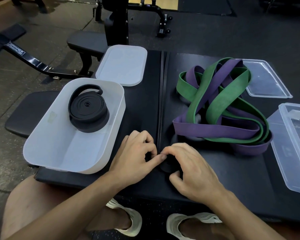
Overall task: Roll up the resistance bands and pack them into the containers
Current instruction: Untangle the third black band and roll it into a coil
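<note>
Both hands meet low in the centre of the frame, forearms reaching in from the bottom edge. The left hand [135, 153] lies knuckles up, its fingers curled and the index finger stretched rightward to press against the near end of a thin black band [162, 94]. The right hand [189, 168] arches over the same end, fingers bent down and thumb tucked beneath, gripping the band where it is wound into a small tight coil. From the hands the band runs straight up the middle of the frame as two parallel strands.

All this lies on a black platform [249, 179]. At lower left a white container [47, 135] overhangs the platform's edge, with a rolled black band [88, 110] inside at its far end. Just beyond it, upper centre, lies a white lid [121, 64]. To the right of centre a green band [213, 108] and a purple band [215, 130] lie heaped and tangled together. A clear lid [267, 84] sits partly under the heap at upper right, and a clear container [294, 146] stands at the right edge.

The room has a dark rubber floor [16, 84]. A black weight bench [83, 44] and a black machine frame [33, 61] stand at upper left. Pale shoes [128, 217] show at the bottom.
</note>
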